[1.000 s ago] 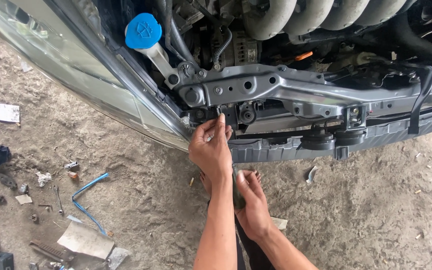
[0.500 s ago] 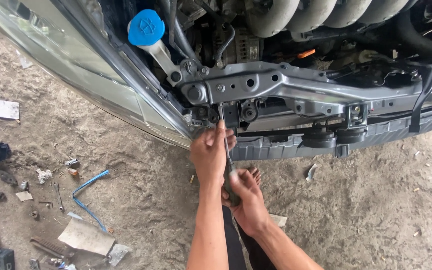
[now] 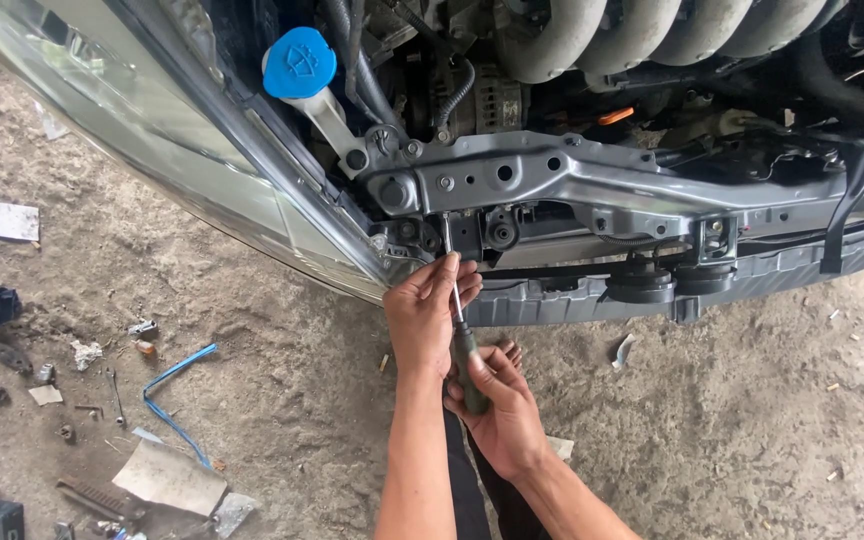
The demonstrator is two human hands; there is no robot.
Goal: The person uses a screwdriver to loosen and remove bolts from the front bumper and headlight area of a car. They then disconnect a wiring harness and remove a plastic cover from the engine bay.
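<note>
A person's two bare hands work a screwdriver (image 3: 459, 330) at the front of an opened car. The tool has a dark, worn handle and a thin silver shaft pointing up toward the grey metal crossmember (image 3: 592, 185) just above the hands. The right hand (image 3: 500, 410) is wrapped tight around the handle; the left hand (image 3: 432, 310), directly above it, pinches the shaft near its upper end. Further up sits a blue reservoir cap (image 3: 299, 62). Left of the hands, a blue strap (image 3: 167, 385) lies on the dirt floor (image 3: 732, 420).
</note>
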